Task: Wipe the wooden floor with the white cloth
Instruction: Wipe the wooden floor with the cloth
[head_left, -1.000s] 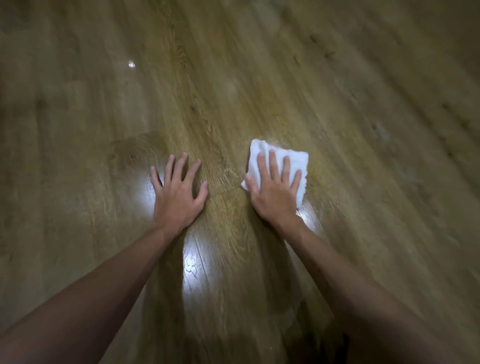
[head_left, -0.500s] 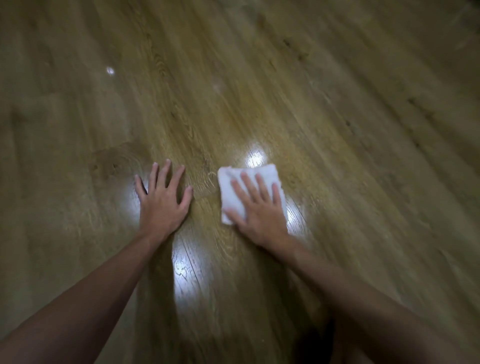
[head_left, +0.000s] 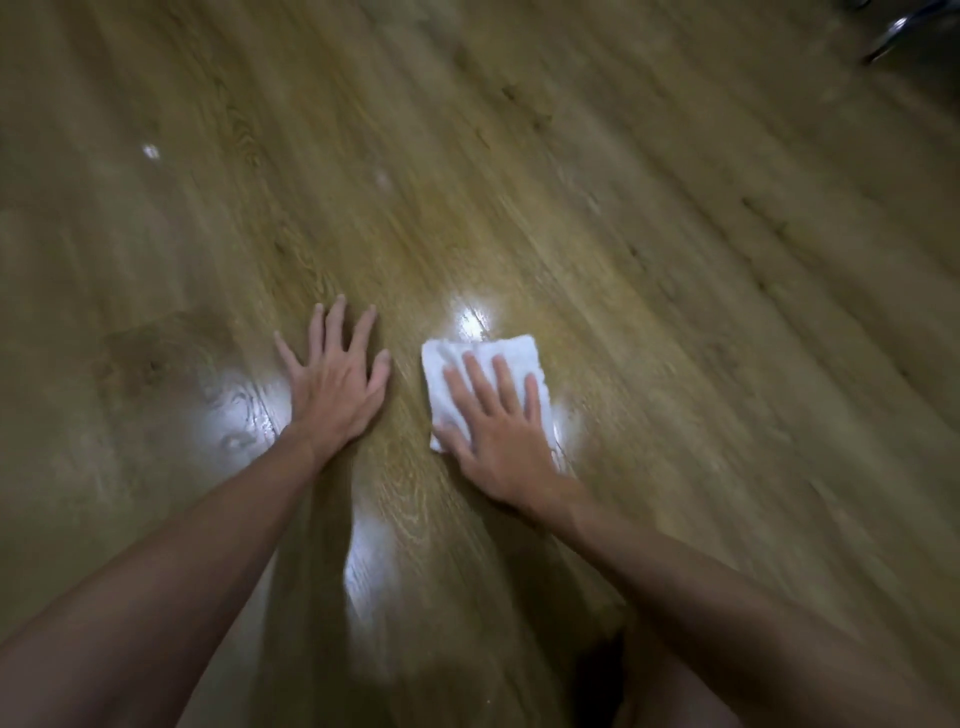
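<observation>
You have one white cloth, folded square, lying on the wooden floor. Your right hand presses flat on it, fingers straight and spread. Your left hand rests flat on bare boards just beside, fingers splayed. A blurred metal object sits far top right.

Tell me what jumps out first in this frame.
The white cloth, folded to a square, lies right of centre on the wooden floor, with the right hand pressed flat on its near half, fingers straight. The left hand is spread flat on bare boards just left of it, not touching the cloth. Bright glare patches sit beyond the cloth and beside the left hand.
</observation>
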